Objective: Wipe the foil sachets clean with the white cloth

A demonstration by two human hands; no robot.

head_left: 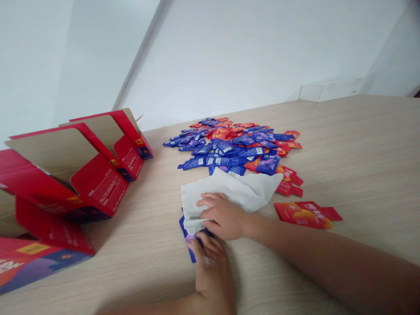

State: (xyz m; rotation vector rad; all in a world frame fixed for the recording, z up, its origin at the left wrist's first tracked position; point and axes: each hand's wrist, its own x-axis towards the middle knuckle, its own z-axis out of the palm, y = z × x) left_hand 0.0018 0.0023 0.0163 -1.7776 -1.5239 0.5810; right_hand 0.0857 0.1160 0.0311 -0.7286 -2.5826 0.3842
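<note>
White walls and a pale wood-grain desk form the setting. At lower centre of the frame a blue sachet is pinned to the desk by the left hand, whose fingers are held together and pressed down on it. The sachet's upper part is covered by a white cloth, which is bunched under the right hand. The right fingers are curled closed over the cloth's near edge, while its far end is left spread towards the pile.

A loose pile of blue and red sachets is seen at centre, just beyond the cloth, unsorted and overlapping. A pair of red sachets lies apart at centre right, near the right forearm. Several red cartons are stood open at left, with flaps raised. Their insides are turned away, so it cannot be told whether anything has been packed.

Progress is judged to be early: one sachet is being wiped, the bulk of the pile appears untouched, and no carton is closed. At most the two red sachets set aside may be counted as handled, though this cannot be confirmed
</note>
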